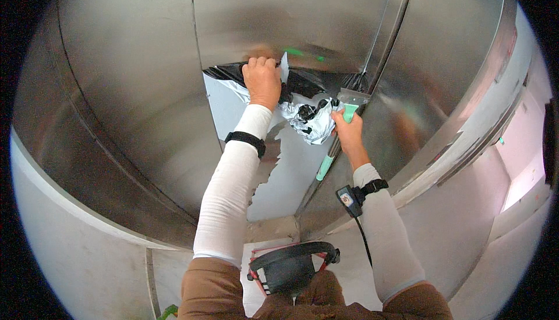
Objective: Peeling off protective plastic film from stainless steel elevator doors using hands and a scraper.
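My left hand (263, 83) is closed on the upper edge of a black-and-white plastic film (305, 82), partly loose from a brushed metal panel (288, 18). In my right hand (348, 125) is a scraper with a mint-green handle (350, 111) and a wide flat blade, held near the panel's vertical seam. A crumpled wad of the film (321, 123) hangs between my hands, against my right fingers. Below, a white layer with a ragged left edge (279, 180) still covers part of the metal. Another mint-green handle (324, 168) shows below my right hand, along the seam.
Metal panels with dark vertical seams curve around both sides. A black padded bar and seat on a red frame (290, 272) stands below, close to my body. A black cable (364, 239) hangs from the device on my right wrist. A pale wall edge (463, 162) is at the right.
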Demonstrator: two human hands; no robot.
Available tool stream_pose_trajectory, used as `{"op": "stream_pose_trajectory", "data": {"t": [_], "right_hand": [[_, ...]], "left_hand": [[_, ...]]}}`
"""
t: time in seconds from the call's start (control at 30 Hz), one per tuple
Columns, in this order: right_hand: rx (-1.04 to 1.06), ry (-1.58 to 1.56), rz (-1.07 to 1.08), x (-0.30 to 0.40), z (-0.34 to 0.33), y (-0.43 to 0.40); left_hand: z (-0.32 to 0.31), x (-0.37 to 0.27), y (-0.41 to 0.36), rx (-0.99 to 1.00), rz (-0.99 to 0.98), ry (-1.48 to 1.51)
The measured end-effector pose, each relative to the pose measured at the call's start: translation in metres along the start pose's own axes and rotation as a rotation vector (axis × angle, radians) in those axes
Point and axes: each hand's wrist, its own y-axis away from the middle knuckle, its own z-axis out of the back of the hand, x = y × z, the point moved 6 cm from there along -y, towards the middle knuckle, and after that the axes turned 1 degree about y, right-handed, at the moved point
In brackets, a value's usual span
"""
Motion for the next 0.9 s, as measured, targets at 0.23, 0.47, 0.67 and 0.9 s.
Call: {"op": "stream_pose_trajectory", "data": {"t": [0.23, 0.47, 0.67, 0.9], "right_hand": [[-0.004, 0.010, 0.063, -0.001, 0.001, -0.003], [-0.001, -0.027, 0.023, -0.012, 0.007, -0.010], [0.031, -0.039, -0.006, -0.015, -0.004, -0.007], [0.047, -0.066, -0.013, -0.017, -0.002, -0.004]], "left_hand": [[-0.010, 0.003, -0.004, 0.145, -0.082, -0.064], [-0.005, -0.005, -0.002, 0.023, 0.121, 0.075], [-0.004, -0.007, 0.000, -0.069, 0.305, -0.027], [-0.005, -0.013, -0.003, 0.085, 0.071, -0.078]]}}
